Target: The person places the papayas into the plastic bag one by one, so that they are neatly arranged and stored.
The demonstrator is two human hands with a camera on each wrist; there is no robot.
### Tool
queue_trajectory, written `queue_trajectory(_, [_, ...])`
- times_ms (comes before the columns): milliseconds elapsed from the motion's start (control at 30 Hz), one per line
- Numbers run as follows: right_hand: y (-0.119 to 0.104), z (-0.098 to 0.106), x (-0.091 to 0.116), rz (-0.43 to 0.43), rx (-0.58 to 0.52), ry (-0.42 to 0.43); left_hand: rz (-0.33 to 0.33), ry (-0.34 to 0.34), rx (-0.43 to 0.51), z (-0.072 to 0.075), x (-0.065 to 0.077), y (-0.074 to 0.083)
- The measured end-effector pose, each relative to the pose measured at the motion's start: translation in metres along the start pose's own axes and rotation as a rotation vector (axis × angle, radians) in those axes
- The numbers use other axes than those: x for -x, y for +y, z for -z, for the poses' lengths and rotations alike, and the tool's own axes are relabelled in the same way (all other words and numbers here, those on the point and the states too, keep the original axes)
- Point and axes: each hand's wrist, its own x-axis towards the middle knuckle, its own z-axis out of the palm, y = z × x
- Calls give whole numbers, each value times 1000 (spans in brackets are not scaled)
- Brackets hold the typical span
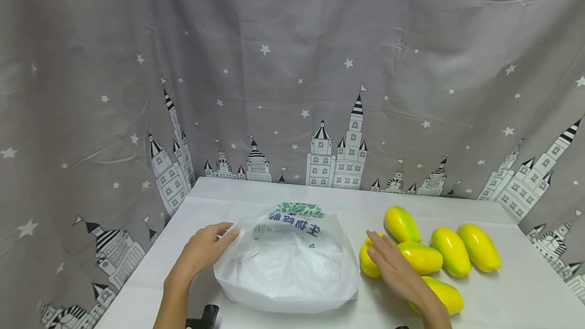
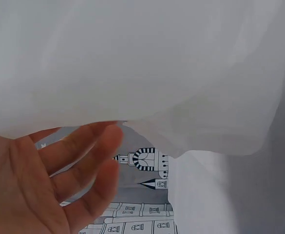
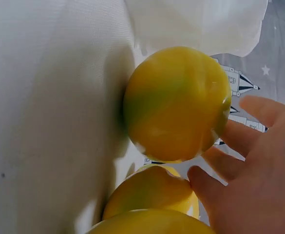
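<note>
A white plastic bag with green leaf print and blue lettering lies spread on the table, its mouth gaping toward me. Beside its left rim is my left hand, thumb and fingers apart at the edge. In the left wrist view, the left hand has loosely bent fingers under the bag's rim; its thumb is not visible. My right hand reaches over yellow-green mangoes, fingers extended. The nearest mango sits between it and the bag. The right wrist view shows fingers beside a mango; contact is unclear.
More mangoes, one at the back, one on the far right and one in front, lie on the right of the white table. A grey castle-print curtain hangs behind and at the sides.
</note>
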Motion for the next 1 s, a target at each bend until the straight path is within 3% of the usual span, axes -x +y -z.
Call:
queue_trajectory(400, [-1,4,3,6,67,-60,-33,80,-12,2,-2,1])
queue_trajectory(567, [-1,5,2,-7,158,-83,-47,95,-1,3,-1,3])
queue_trajectory(1000, [1,0,1,53,351,21,-12,113,41,-3,-1,6])
